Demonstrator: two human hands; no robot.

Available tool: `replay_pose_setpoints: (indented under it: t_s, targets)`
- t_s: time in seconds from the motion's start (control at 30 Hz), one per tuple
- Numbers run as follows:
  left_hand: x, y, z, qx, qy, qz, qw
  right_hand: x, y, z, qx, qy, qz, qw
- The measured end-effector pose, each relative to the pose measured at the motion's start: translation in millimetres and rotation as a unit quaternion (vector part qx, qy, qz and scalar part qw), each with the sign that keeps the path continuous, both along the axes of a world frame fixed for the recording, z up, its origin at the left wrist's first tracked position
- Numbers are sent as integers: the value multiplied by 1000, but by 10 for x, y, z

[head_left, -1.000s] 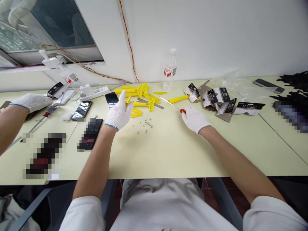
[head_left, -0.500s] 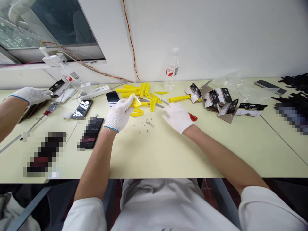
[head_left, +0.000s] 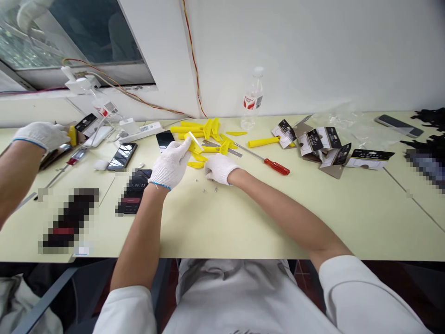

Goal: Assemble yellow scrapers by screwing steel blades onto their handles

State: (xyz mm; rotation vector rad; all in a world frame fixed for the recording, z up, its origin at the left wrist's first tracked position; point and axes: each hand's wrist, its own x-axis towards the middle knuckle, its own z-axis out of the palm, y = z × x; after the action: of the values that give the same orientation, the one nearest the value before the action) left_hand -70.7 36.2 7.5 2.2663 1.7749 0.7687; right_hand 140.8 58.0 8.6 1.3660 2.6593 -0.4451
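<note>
Since the frame half a second ago, my right hand (head_left: 220, 170) has swung leftward across the bench (head_left: 250, 218), leaving the red-handled screwdriver (head_left: 277, 167) lying wholly in view. That hand is now low over the loose metal bits (head_left: 215, 189), covering most of them; only a few show below it. From where I sit they are too tiny to call screws or nuts.

My left hand (head_left: 169, 163) has barely shifted and holds up a yellow part (head_left: 195, 147) with a white edge, just in front of the yellow pieces (head_left: 187, 130). I judge it is raised clear of that pile to keep its edge side reachable by the other hand. The screwdriver lies tip toward the pile, handle to the right, probably so that it can be taken up easily from that side. Loose bits on a bare patch between both hands look handy to pick from.

As for the fingers, the left ones are drawn together around the yellow part, thumb side upward, with no gap that I can see. The right ones curl down toward the bench; their tips are hidden, so I cannot tell whether they pinch a metal bit or merely touch it.
</note>
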Motion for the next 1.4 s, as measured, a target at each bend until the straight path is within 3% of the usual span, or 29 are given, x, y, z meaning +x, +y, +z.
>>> replay_pose_setpoints:
  t_s: [0.53, 0.77, 0.93, 1.03, 1.2, 1.27, 1.4]
  targets:
    - [-115, -16, 168, 41, 71, 171, 982, 1, 43, -56, 20, 20, 27, 999]
    - [-215, -29, 229, 77, 45, 225, 970, -112, 12, 69, -22, 1, 31, 999]
    - [-196, -28, 237, 72, 61, 216, 972, -71, 48, 83, -38, 24, 16, 999]
    - [-185, -15, 222, 70, 60, 202, 975, 124, 138, 105, -6, 135, -43, 990]
    - [-1, -29, 127, 33, 63, 126, 989, 502, 179, 205, 41, 365, -177, 913]
    - [149, -52, 74, 11, 79, 92, 993, 565, 121, 217, 20, 383, -186, 904]
    - [427, -108, -8, -16, 118, 65, 991, 527, -9, 164, -8, 343, -183, 921]
